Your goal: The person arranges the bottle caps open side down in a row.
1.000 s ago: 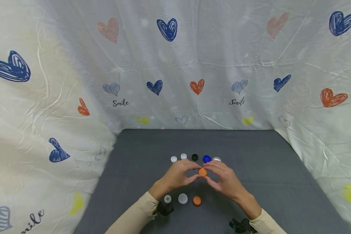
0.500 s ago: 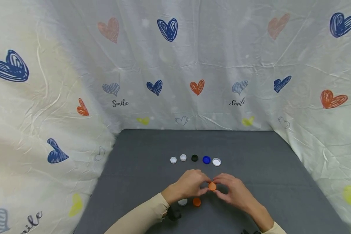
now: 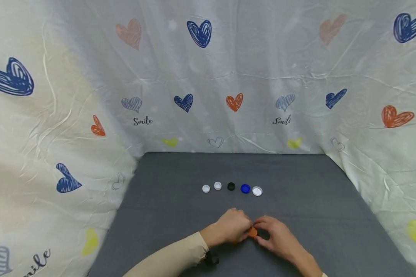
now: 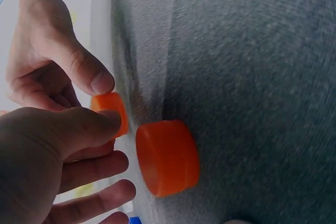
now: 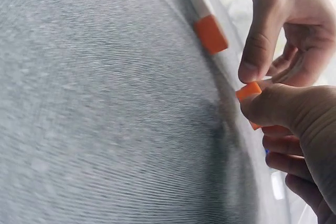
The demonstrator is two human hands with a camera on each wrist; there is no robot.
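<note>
Pinching an orange cap [image 3: 252,232] by thumb and fingers of left hand [image 3: 233,226] and right hand [image 3: 278,237], low over gray cloth [image 3: 298,184]. Best held level with light, even pressure, clear of the 2nd orange cap [image 4: 169,158] nearby.

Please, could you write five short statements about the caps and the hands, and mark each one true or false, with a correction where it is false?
1. The left hand and the right hand hold the same orange cap. True.
2. In the far row, the blue cap lies between the black cap and a white cap. True.
3. That row has only four caps. False: it has five.
4. The black cap is at the left end of the row. False: it is in the middle.
5. A second orange cap rests on the grey surface, apart from the held one. True.
</note>
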